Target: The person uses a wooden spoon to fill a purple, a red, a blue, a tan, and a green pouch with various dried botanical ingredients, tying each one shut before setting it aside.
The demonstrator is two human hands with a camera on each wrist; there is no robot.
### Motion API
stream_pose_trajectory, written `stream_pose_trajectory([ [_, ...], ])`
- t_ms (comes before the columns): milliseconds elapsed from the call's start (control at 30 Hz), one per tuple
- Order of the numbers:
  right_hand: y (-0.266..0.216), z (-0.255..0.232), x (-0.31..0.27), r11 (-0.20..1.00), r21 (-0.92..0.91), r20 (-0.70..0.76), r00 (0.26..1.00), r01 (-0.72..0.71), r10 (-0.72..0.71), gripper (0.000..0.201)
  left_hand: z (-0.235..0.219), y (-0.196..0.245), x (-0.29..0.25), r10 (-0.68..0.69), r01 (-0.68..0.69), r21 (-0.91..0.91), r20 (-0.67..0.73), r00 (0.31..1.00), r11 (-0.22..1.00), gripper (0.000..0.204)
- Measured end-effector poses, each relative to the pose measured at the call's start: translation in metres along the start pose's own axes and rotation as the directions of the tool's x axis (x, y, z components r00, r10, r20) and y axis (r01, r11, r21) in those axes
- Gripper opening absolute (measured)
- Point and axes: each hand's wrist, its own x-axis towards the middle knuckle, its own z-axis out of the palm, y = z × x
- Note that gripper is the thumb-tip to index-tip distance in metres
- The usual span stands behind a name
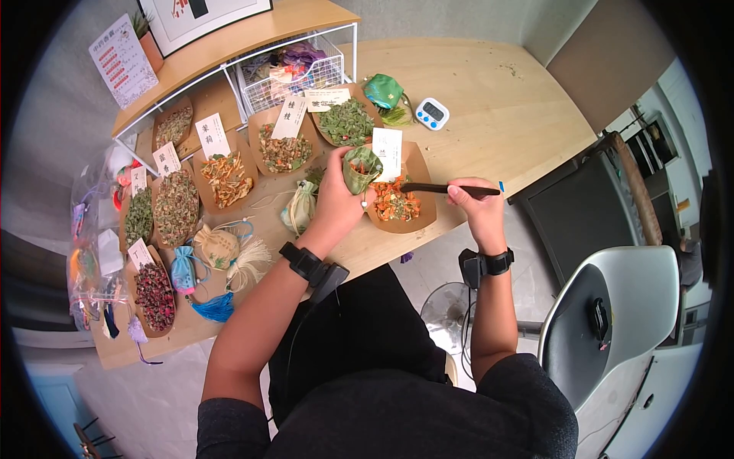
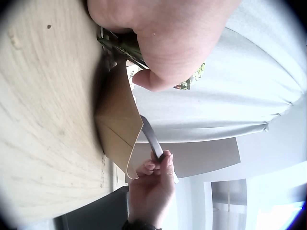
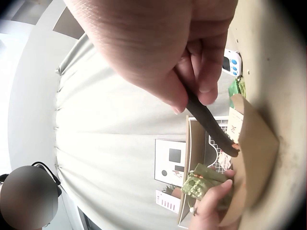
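Observation:
My left hand (image 1: pixel 336 200) grips a green patterned pouch (image 1: pixel 362 170) whose mouth faces up, with some orange bits visible at the opening. A white bead hangs from its cord. In my right hand (image 1: pixel 483 210) the handle of a dark spoon (image 1: pixel 440 188) is pinched between thumb and fingers. The spoon's far end reaches into a brown paper tray (image 1: pixel 419 162) of orange and green dried petals (image 1: pixel 397 205), right beside the pouch. The right wrist view shows the spoon (image 3: pixel 208 120) dipping behind the tray's near wall, so its tip is partly hidden. A white label card (image 1: pixel 388 153) stands in that tray.
Several more paper trays of dried herbs line the left and back, including rosebuds (image 1: pixel 155 298) and green leaves (image 1: pixel 345 122). Small sachets (image 1: pixel 218 246) and a pale pouch (image 1: pixel 300 208) lie left of my hands. A white timer (image 1: pixel 432 114) and wire basket (image 1: pixel 294 88) stand farther back.

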Motion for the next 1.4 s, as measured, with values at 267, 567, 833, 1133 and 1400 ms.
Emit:
stream_pose_trajectory([
  [267,-0.031,0.033,0.019,0.956,0.216,-0.039,0.981,0.196,-0.193,0.018,0.001,0.003,0.000,-0.032,0.032,-0.013,0.000,1.000,0.999,0.067],
  [567,-0.045,0.063,0.017,0.967,0.136,-0.079,0.975,0.218,-0.208,0.016,-0.001,0.003,-0.001,0.007,-0.007,0.008,0.005,1.000,1.000,0.066],
  [833,-0.018,0.036,0.019,0.999,-0.025,-0.019,0.999,0.048,-0.049,0.017,-0.001,0.004,-0.001,0.003,-0.002,0.027,-0.004,1.000,1.000,0.066],
  [1133,-0.014,0.056,0.008,0.971,-0.217,0.025,0.995,0.101,-0.098,0.020,0.001,-0.003,0.000,0.043,-0.043,0.016,-0.021,0.999,0.999,0.062],
  [1400,-0.023,0.067,-0.002,0.948,-0.214,0.150,0.967,0.234,-0.205,0.017,0.001,0.004,-0.001,0.003,-0.004,-0.028,-0.035,0.999,1.000,0.061],
])
